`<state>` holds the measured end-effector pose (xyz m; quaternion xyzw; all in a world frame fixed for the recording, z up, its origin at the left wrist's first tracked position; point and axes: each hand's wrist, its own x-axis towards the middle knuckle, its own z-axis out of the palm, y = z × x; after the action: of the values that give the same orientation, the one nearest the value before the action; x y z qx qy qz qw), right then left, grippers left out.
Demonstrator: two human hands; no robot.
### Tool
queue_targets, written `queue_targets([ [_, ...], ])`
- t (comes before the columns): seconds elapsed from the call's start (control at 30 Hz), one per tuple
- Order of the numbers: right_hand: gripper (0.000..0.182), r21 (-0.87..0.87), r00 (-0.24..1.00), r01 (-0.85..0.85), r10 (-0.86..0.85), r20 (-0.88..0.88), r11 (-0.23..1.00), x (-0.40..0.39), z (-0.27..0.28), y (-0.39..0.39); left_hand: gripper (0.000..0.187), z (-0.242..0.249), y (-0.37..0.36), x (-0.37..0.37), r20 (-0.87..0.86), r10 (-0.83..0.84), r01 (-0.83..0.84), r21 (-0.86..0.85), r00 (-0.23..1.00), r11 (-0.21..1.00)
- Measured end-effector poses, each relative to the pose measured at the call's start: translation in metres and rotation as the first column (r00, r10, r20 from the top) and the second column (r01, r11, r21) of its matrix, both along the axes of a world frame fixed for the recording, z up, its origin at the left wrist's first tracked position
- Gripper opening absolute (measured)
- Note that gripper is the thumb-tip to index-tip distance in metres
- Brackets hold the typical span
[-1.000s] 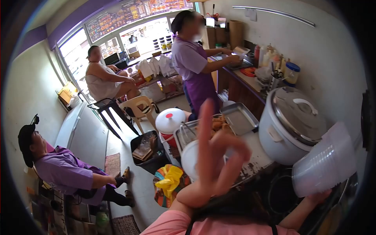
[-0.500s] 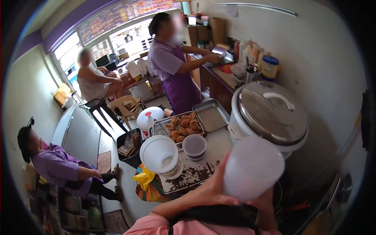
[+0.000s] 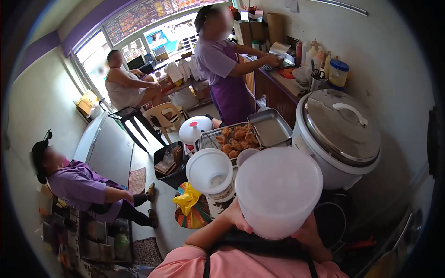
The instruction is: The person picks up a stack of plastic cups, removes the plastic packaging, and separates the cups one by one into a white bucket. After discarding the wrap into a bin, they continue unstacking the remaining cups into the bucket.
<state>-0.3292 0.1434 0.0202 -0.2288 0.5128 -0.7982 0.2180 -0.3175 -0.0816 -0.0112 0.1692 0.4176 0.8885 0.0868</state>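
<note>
Head view: left hand (image 3: 239, 217) and right hand (image 3: 306, 230) grasping translucent container (image 3: 279, 190) from both sides, lower centre; white bucket (image 3: 197, 173) nearby, left; lidded cooker (image 3: 340, 132) at right.

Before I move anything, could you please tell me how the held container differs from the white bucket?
The held container is in the grip of the left hand and right hand, whereas the white bucket stands unheld. The held container looks cloudy and translucent; the white bucket looks more solid. Markings show on the bucket's side, none on the container. Both are round.
</note>
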Motion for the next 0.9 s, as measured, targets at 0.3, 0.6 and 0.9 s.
queue_targets([
  [0.3, 0.107, 0.269, 0.441, 0.484, 0.034, -0.897, 0.833, 0.003, 0.008, -0.029, 0.066, -0.003, -0.008, -0.013, -0.151, -0.133, 0.182, 0.388, 0.980, 0.903],
  [0.6, 0.061, 0.492, 0.283, 0.458, 0.403, -0.870, 0.740, 0.010, 0.015, -0.027, 0.062, -0.008, -0.009, -0.020, -0.141, -0.030, 0.078, 0.342, 0.990, 0.936],
  [0.9, 0.053, 0.466, 0.729, 0.176, 0.203, -0.653, 0.867, 0.010, 0.009, -0.013, 0.056, 0.015, -0.029, -0.014, -0.133, -0.062, 0.048, -0.104, 0.989, 0.993],
])
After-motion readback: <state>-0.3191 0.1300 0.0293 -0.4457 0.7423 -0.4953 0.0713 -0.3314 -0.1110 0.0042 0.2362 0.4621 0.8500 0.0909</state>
